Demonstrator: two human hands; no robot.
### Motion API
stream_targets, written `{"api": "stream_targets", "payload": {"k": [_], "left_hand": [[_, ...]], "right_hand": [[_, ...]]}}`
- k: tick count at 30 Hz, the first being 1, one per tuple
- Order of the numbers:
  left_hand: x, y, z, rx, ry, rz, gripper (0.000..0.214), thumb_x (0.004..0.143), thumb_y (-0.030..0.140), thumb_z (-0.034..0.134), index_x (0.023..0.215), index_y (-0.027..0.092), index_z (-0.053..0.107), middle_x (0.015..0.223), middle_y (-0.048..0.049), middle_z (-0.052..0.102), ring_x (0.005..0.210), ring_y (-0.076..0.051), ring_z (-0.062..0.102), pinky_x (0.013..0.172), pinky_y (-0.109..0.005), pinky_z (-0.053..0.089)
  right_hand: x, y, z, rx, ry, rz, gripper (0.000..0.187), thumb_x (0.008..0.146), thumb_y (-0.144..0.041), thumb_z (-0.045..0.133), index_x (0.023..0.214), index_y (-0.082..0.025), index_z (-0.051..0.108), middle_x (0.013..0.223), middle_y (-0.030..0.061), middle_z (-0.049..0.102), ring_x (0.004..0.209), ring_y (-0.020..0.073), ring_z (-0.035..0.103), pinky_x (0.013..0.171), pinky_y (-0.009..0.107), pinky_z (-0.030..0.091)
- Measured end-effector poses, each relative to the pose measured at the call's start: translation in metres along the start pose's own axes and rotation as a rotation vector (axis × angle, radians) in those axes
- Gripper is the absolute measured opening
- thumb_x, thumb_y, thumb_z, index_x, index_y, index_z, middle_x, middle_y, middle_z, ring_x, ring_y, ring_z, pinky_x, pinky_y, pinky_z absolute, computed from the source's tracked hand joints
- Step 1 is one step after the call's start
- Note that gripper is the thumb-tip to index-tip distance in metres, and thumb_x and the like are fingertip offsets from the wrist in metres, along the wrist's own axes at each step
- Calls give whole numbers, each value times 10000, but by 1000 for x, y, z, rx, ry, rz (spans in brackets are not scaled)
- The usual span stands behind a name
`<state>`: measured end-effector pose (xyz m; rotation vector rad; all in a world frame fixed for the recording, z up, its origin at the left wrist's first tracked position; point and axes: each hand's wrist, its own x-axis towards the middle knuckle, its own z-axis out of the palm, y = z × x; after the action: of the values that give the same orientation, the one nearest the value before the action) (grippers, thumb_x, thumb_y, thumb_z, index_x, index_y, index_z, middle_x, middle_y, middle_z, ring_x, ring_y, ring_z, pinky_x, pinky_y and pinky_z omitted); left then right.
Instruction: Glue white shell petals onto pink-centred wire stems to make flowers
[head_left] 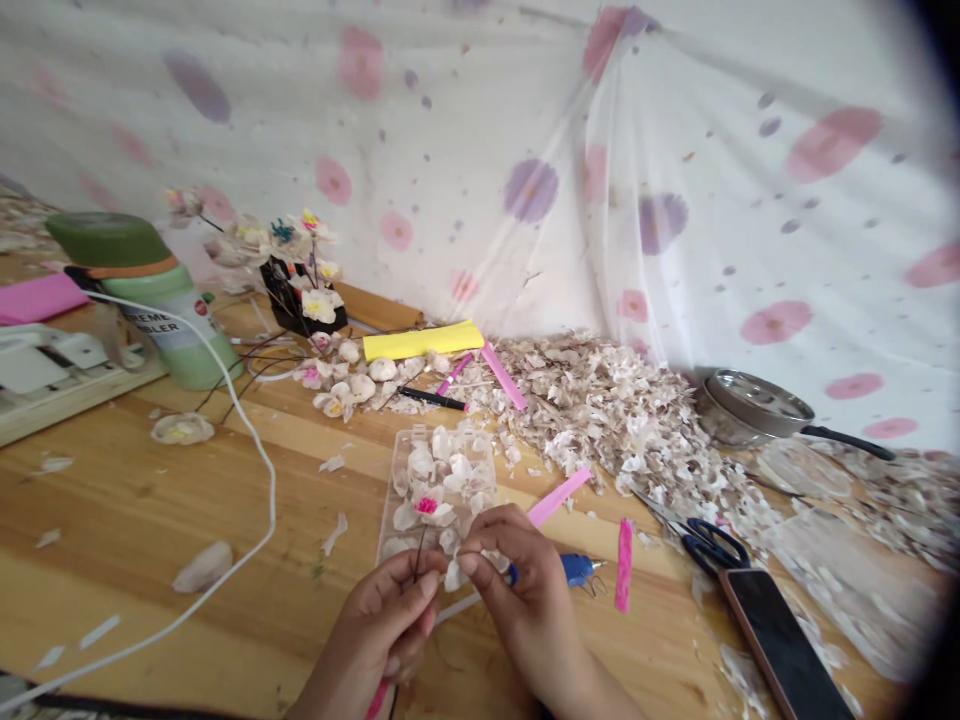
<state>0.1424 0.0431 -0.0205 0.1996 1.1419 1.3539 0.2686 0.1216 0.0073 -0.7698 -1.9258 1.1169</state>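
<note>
My left hand (397, 605) is closed in a pinch on the thin dark stem (420, 545) of an artificial flower. At the stem's top sits the flower head (426, 507), with pale petals round a bright pink centre. Something pink also shows below my left palm. Close by on the right, my right hand (525, 590) pinches a whitish petal (454, 576) between thumb and fingers. Behind both hands lies a clear plastic box (384, 490) holding many loose pale petals. A blue glue gun (577, 570) is partly hidden behind my right hand.
Pale scraps (600, 410) heap along the back. Scissors (712, 545) and a phone (787, 640) lie at right, near a lidded pan (757, 405). Left stand a green tumbler (187, 330) and a white cable (266, 470). Finished flowers (322, 303), yellow paper (424, 342) and pink strips (624, 565) lie around.
</note>
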Motion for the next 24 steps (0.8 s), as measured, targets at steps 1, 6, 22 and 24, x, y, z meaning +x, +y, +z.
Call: {"api": "stream_targets", "payload": {"k": [1, 6, 22, 24], "left_hand": [[0, 0, 0, -8, -4, 0, 478, 508, 516, 857, 720, 160, 619, 471, 71, 506, 328, 24, 188, 374, -164, 82], [-3, 0, -3, -32, -77, -13, 462, 583, 559, 807, 638, 146, 607, 456, 65, 472, 330, 19, 188, 379, -180, 83], [-7, 2, -7, 15, -22, -28, 485, 467, 521, 876, 642, 156, 609, 415, 86, 435, 346, 11, 156, 369, -166, 86], [-8, 3, -6, 42, 9, -6, 497, 449, 540, 874, 638, 157, 619, 416, 82, 439, 353, 3, 189, 375, -165, 113]], "right_hand": [[-1, -1, -1, -77, 31, -118, 120, 860, -176, 604, 763, -216, 664, 809, 38, 636, 783, 179, 598, 702, 306, 474], [-7, 0, -7, -408, 147, -641, 138, 832, -136, 664, 893, -252, 622, 681, -22, 665, 589, 124, 594, 599, 278, 502], [-13, 11, -4, -377, 99, -737, 87, 868, -234, 648, 938, -219, 598, 649, -12, 566, 580, 130, 569, 590, 285, 506], [-8, 8, -8, -415, 53, -752, 250, 931, -397, 534, 978, -173, 635, 712, 36, 553, 670, 171, 569, 611, 325, 491]]}}
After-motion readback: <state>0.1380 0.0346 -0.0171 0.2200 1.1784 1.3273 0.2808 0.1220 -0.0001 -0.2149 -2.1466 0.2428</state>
